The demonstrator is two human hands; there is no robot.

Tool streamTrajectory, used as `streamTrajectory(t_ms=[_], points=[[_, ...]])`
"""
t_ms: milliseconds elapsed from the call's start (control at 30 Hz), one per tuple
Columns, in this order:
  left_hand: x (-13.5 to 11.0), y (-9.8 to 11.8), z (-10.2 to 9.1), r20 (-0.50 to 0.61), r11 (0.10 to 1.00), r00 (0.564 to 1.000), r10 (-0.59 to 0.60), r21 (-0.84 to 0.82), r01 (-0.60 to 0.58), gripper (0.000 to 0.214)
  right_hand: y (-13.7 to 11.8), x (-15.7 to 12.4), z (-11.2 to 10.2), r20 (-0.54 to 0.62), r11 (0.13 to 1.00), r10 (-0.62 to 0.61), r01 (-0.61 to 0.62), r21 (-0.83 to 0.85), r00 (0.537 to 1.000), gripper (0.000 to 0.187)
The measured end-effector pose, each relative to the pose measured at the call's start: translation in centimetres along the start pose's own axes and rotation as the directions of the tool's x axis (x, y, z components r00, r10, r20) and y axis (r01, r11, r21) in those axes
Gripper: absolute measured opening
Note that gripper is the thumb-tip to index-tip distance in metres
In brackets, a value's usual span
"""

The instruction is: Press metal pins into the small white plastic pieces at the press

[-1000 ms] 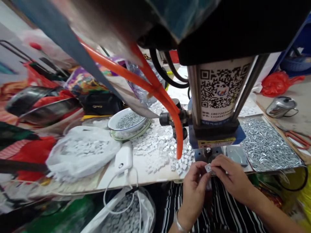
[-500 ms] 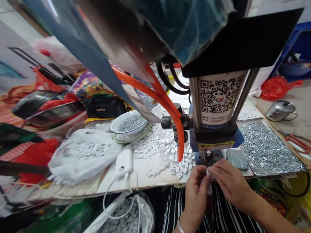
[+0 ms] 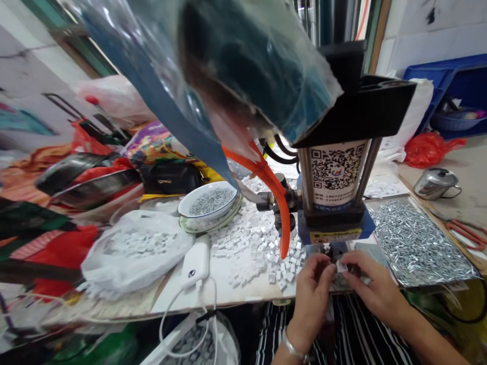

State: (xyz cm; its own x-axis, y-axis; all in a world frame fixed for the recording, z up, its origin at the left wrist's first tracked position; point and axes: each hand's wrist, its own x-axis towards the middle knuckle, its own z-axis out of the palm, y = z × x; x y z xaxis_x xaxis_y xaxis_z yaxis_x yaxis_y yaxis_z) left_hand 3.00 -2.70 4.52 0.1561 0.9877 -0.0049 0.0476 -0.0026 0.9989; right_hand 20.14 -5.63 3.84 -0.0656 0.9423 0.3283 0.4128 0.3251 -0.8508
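Observation:
Just in front of the press [image 3: 335,177], my right hand [image 3: 372,281] pinches a small white plastic piece [image 3: 341,266] between thumb and fingertips. My left hand [image 3: 312,288] is close beside it, thumb and fingers pressed together; what they hold, if anything, is too small to make out. Behind my fingertips, a small white part [image 3: 326,247] sits on the dark fixture at the press base. To the left, many loose white plastic pieces [image 3: 258,235] cover the white board. On the right, a tray [image 3: 404,285] holds a heap of small metal pins.
An orange air hose [image 3: 284,223] hangs left of the press. Farther left are a bowl of metal pins [image 3: 186,205], a white power bank [image 3: 196,261] with a cable, and a plastic bag [image 3: 91,268] of white pieces. Scissors [image 3: 466,230] and a metal mug [image 3: 436,183] lie right.
My hands have moved slightly apart, and the white piece now shows in my right fingertips. The head view has shifted, showing more of the press top.

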Motion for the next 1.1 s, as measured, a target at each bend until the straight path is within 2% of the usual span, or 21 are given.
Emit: streamTrajectory(t_ms=[67,133,200,300,400,533,700,933,1100], points=[[1.3,-0.6,0.0,-0.120,0.983,0.985,0.121,0.155,-0.101,0.016,0.5,0.7,-0.4,-0.043,0.998,0.058,-0.058,0.015,0.997,0.017],[2.7,-1.5,0.1,-0.167,0.964,0.970,0.174,0.230,-0.134,0.014,1.1,1.5,-0.6,-0.064,0.992,0.119,-0.116,0.045,0.991,0.020],[4.0,-2.5,0.3,-0.143,0.979,0.982,0.125,0.177,-0.099,0.013,1.7,2.4,-0.4,-0.069,0.982,0.175,-0.169,0.084,0.982,0.025],[5.0,-3.7,0.6,-0.054,1.000,0.999,0.006,-0.014,-0.007,0.019,2.2,3.5,0.3,-0.088,0.973,0.215,-0.206,0.100,0.973,0.027],[5.2,-4.3,0.7,-0.022,0.986,0.999,-0.045,-0.162,0.041,0.028,2.2,4.2,1.1,-0.134,0.982,0.190,-0.185,0.049,0.973,0.026],[5.1,-4.3,0.8,-0.004,0.966,0.999,-0.041,-0.256,0.039,0.035,2.3,4.9,2.0,-0.175,0.992,0.112,-0.120,-0.036,0.978,0.027],[5.1,-4.2,0.9,-0.028,0.956,0.998,-0.048,-0.292,0.038,0.035,2.6,5.3,2.1,-0.194,0.991,0.059,-0.081,-0.107,0.979,0.025],[5.2,-4.1,1.0,0.013,0.938,0.998,-0.063,-0.340,0.063,0.037,2.9,5.3,1.8,-0.131,0.991,0.082,-0.095,-0.099,0.988,0.023],[5.2,-4.4,1.0,0.016,0.935,0.997,-0.080,-0.346,0.080,0.041,2.7,5.4,1.7,-0.114,0.987,0.032,-0.049,-0.152,0.993,0.021]])
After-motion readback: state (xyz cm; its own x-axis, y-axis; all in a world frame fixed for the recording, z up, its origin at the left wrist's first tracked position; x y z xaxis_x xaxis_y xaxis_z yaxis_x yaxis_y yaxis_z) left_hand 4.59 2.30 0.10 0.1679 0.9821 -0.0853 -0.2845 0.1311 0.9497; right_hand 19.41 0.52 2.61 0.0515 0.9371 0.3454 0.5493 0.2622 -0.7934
